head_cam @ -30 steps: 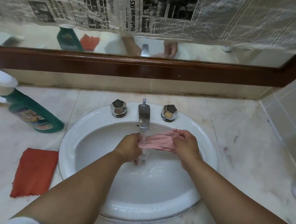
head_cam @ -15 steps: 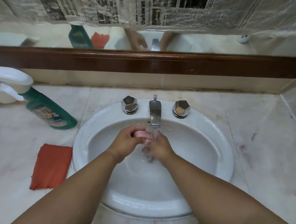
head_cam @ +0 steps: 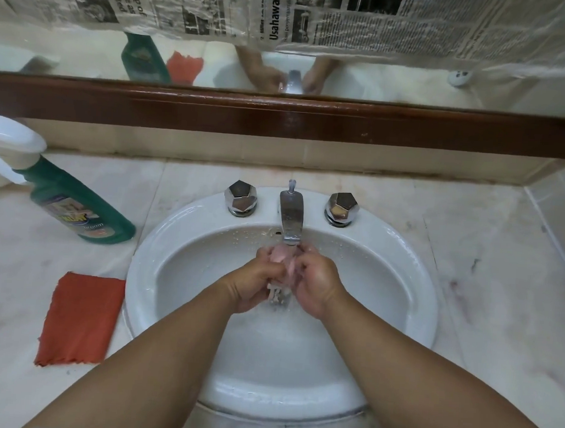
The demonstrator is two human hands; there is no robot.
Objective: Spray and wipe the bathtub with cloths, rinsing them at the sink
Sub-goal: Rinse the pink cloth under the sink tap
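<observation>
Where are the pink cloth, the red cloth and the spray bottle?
pink cloth [head_cam: 282,256], head view, bunched upper fold.
red cloth [head_cam: 82,318], head view, its middle.
spray bottle [head_cam: 78,213], head view, green body.

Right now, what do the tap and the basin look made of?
Tap: polished chromed metal, by its mirror-like sheen. Basin: glazed white ceramic, probably, going by its glossy highlights and beaded droplets.

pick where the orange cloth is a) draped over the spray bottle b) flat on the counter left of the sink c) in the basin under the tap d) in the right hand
b: the orange cloth lies flat on the counter left of the sink; the left hand and right hand grip a pink cloth under the tap.
</observation>
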